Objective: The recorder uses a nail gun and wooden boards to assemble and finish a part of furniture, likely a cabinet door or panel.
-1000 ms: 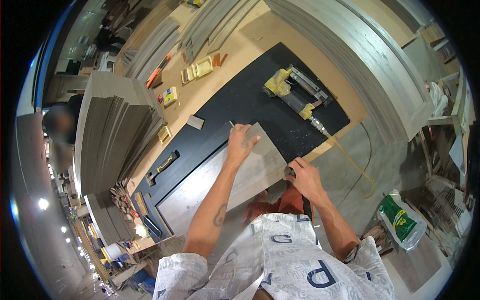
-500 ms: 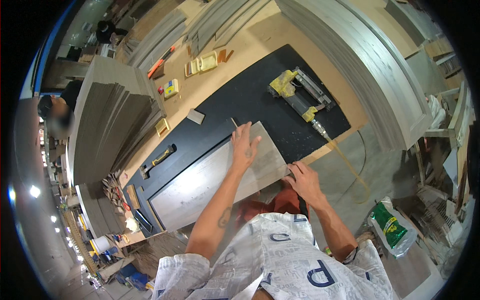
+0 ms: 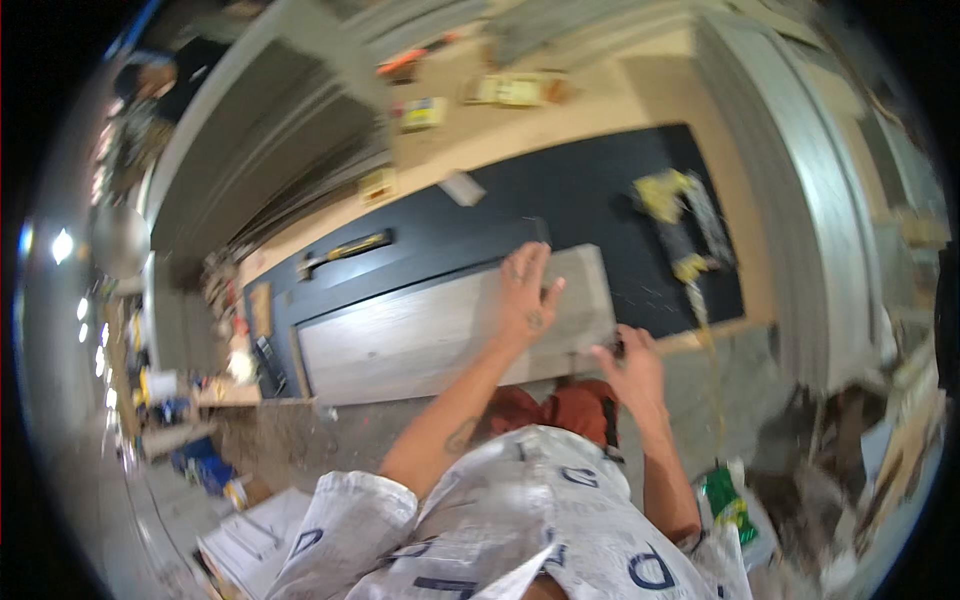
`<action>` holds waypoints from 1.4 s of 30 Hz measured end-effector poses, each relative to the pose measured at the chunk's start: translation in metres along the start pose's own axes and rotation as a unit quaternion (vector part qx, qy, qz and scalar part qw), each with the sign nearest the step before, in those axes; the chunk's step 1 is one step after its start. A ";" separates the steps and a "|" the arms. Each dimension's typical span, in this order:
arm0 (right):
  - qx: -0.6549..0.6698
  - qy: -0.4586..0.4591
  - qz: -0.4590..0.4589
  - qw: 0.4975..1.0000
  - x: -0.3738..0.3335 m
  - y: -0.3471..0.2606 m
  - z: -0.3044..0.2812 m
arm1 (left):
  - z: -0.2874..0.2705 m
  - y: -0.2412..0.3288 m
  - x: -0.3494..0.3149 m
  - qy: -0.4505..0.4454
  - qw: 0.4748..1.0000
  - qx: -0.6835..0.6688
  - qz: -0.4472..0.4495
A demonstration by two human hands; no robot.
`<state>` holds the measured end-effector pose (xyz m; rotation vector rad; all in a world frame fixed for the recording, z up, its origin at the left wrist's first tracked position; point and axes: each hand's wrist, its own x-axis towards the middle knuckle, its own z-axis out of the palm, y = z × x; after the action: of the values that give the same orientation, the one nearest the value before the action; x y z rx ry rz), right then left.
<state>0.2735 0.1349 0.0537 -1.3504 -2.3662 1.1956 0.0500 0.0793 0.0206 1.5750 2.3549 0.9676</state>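
A long grey wood-grain panel [image 3: 420, 340] lies on a black mat [image 3: 600, 190], along the bench's near edge. My left hand [image 3: 527, 298] rests flat on its right half, fingers spread toward the far edge. A thin strip [image 3: 541, 232] sticks out just beyond those fingertips. At the panel's near right corner is my right hand [image 3: 636, 372], its thumb and fingers apart. Blur hides whether it touches the edge. A yellow-and-black nail gun [image 3: 680, 225] with a hose lies to the right on the mat. A hammer [image 3: 345, 252] lies beyond the panel's left part.
Stacks of grey panels stand at the left [image 3: 270, 130] and right [image 3: 790, 200]. On the tan bench lie a small grey block [image 3: 462, 188], a yellow box [image 3: 423, 114], small yellow trays [image 3: 505, 90] and an orange cutter [image 3: 415, 58]. A green-and-white bag [image 3: 730, 505] sits lower right.
The whole view has swung and blurred, so the bench appears turned. My left hand still lies on the panel. My right fingers have spread and shifted slightly off the corner.
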 end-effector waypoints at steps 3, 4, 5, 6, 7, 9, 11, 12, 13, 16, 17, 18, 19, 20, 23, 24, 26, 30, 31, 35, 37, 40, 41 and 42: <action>0.014 0.033 0.003 0.999 0.021 0.003 0.009 | -0.040 -0.037 -0.039 0.060 0.993 0.004 -0.100; -0.016 0.055 0.006 0.998 0.027 -0.005 0.012 | -0.057 -0.066 -0.058 0.113 0.983 0.081 -0.117; -0.011 0.043 -0.013 0.999 0.034 -0.011 0.015 | -0.075 -0.102 -0.081 0.162 0.966 0.153 -0.132; -0.030 0.050 0.000 0.998 0.041 -0.015 0.017 | -0.099 -0.138 -0.102 0.186 0.954 0.185 -0.147; -0.050 0.056 0.012 0.997 0.047 -0.020 0.019 | -0.129 -0.176 -0.128 0.211 0.939 0.217 -0.164; -0.068 0.050 -0.005 0.996 0.057 -0.026 0.027 | -0.182 -0.238 -0.180 0.288 0.882 0.281 -0.244; -0.049 0.061 0.030 0.996 0.062 -0.024 0.030 | -0.215 -0.271 -0.206 0.309 0.804 0.396 -0.319; -0.066 0.054 0.027 0.996 0.064 -0.023 0.028 | -0.231 -0.286 -0.212 0.319 0.798 0.391 -0.328; -0.073 0.053 0.015 0.996 0.067 -0.022 0.028 | -0.246 -0.299 -0.218 0.292 0.832 0.322 -0.343; -0.039 0.069 0.039 0.996 0.074 -0.012 0.026 | -0.272 -0.324 -0.218 0.221 0.877 0.197 -0.377; -0.050 0.073 0.031 0.996 0.078 -0.010 0.027 | -0.275 -0.326 -0.212 0.167 0.893 0.152 -0.390; -0.062 0.063 0.033 0.996 0.081 -0.012 0.026 | -0.274 -0.324 -0.211 0.213 0.882 0.145 -0.395; -0.073 0.052 0.036 0.995 0.085 -0.012 0.023 | -0.278 -0.323 -0.210 0.221 0.879 0.135 -0.400; -0.081 0.055 0.026 0.995 0.087 -0.018 0.020 | -0.287 -0.324 -0.211 0.177 0.858 0.105 -0.470; -0.127 -0.001 0.051 0.991 0.097 -0.030 0.017 | -0.293 -0.343 -0.213 0.129 0.816 0.057 -0.561; -0.136 0.019 0.040 0.990 0.100 -0.020 0.020 | -0.291 -0.346 -0.212 0.103 0.815 0.096 -0.562; -0.148 0.037 0.021 0.988 0.103 -0.021 0.022 | -0.290 -0.345 -0.213 0.080 0.809 0.132 -0.568; -0.211 0.027 0.049 0.976 0.104 -0.025 0.019 | -0.289 -0.339 -0.215 0.108 0.837 0.112 -0.524; -0.218 0.016 0.057 0.974 0.106 -0.025 0.020 | -0.290 -0.339 -0.215 0.089 0.842 0.105 -0.521; -0.206 -0.026 0.108 0.972 0.108 -0.036 0.017 | -0.288 -0.328 -0.213 0.081 0.829 0.108 -0.543; -0.212 0.018 0.069 0.975 0.112 -0.012 0.018 | -0.288 -0.325 -0.209 0.075 0.815 0.112 -0.564; -0.210 0.039 0.053 0.975 0.113 -0.005 0.022 | -0.292 -0.325 -0.210 0.055 0.812 0.090 -0.574; -0.212 0.036 0.052 0.975 0.113 -0.006 0.022 | -0.292 -0.325 -0.210 0.055 0.810 0.090 -0.577; -0.211 0.022 0.070 0.975 0.109 -0.023 0.021 | -0.295 -0.322 -0.212 0.051 0.804 0.090 -0.585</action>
<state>0.1846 0.2025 0.0307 -1.6688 -2.6295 0.6975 -0.2410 -0.3090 0.0157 -0.1342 2.7720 0.4922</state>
